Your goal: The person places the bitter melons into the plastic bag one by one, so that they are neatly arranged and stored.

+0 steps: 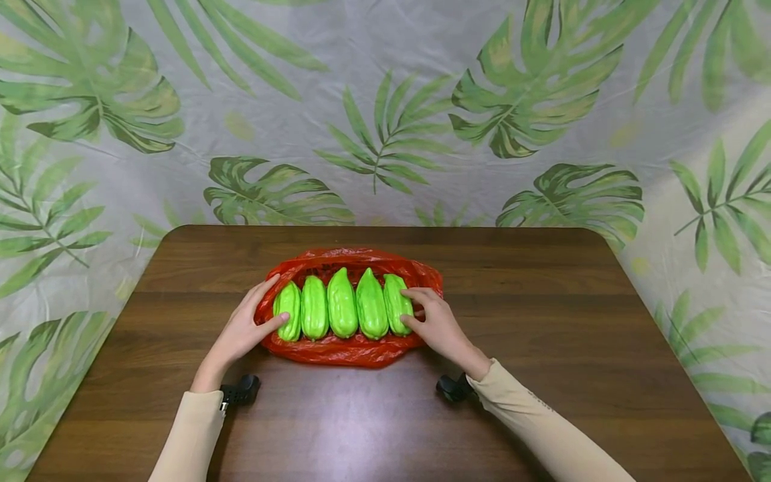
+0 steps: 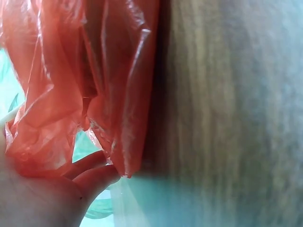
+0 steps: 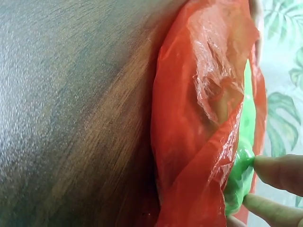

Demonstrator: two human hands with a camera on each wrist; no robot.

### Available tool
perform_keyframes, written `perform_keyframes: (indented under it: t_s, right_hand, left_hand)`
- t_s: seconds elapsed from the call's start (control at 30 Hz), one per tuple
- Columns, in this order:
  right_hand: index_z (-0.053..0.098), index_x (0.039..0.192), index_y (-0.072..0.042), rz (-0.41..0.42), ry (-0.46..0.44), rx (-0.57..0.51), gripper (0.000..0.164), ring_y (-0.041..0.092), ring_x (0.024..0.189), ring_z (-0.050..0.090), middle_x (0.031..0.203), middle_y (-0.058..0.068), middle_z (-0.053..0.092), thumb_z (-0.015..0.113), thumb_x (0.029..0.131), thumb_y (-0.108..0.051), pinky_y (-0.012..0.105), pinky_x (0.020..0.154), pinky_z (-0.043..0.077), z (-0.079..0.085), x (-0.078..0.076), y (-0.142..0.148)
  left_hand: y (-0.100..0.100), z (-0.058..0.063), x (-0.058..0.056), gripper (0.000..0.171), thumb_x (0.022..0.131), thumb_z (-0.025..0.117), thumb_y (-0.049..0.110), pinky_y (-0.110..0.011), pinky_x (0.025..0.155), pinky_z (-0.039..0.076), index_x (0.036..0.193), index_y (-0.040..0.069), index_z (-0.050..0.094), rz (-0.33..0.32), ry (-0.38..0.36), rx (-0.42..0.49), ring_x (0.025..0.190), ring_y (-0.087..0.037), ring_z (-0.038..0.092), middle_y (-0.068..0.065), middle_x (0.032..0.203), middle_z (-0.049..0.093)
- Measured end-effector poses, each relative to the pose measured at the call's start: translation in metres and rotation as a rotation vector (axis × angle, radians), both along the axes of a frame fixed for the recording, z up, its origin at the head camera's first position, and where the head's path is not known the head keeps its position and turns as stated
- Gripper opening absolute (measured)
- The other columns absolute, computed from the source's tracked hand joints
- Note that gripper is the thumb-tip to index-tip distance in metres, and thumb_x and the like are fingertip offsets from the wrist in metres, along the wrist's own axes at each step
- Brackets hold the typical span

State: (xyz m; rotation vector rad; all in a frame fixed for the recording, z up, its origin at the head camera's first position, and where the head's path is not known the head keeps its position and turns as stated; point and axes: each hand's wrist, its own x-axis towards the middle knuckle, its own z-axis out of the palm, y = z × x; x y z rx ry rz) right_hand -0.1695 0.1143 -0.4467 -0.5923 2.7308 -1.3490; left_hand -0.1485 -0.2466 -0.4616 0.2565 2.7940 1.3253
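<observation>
Several glossy, bright green ridged gourds (image 1: 342, 304) lie side by side in a spread red plastic bag (image 1: 361, 356). My left hand (image 1: 243, 328) rests at the bag's left side, its thumb tip on the leftmost gourd and its fingers along the outer rim. In the left wrist view, red plastic hangs over part of that hand (image 2: 52, 198), hiding some of it. With thumb and fingertips my right hand (image 1: 436, 325) pinches the rightmost gourd (image 1: 395, 304). The right wrist view shows fingertips touching this gourd (image 3: 241, 168), partly covered by the bag's edge.
The bag lies on a dark brown wooden table (image 1: 542, 321), toward its far edge. Behind the table hangs a pale cloth (image 1: 421, 40) printed with green leaves. A black wrist device (image 1: 243, 388) is on the left wrist, another (image 1: 452, 388) on the right.
</observation>
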Motion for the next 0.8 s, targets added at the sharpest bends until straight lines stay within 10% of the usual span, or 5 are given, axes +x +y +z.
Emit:
perform_keyframes:
  t_s: [0.8]
  right_hand:
    - [0.057, 0.13, -0.001, -0.131, 0.172, -0.175, 0.038, 0.029, 0.1, 0.059, 0.119, 0.016, 0.059, 0.062, 0.092, -0.004, 0.049, 0.084, 0.047, 0.025, 0.002, 0.049]
  left_hand:
    - [0.004, 0.031, -0.001, 0.075, 0.089, 0.068, 0.03, -0.073, 0.101, 0.012, 0.152, 0.016, 0.029, -0.031, 0.114, -0.068, 0.139, -0.048, 0.008, -0.018, 0.154, 0.02]
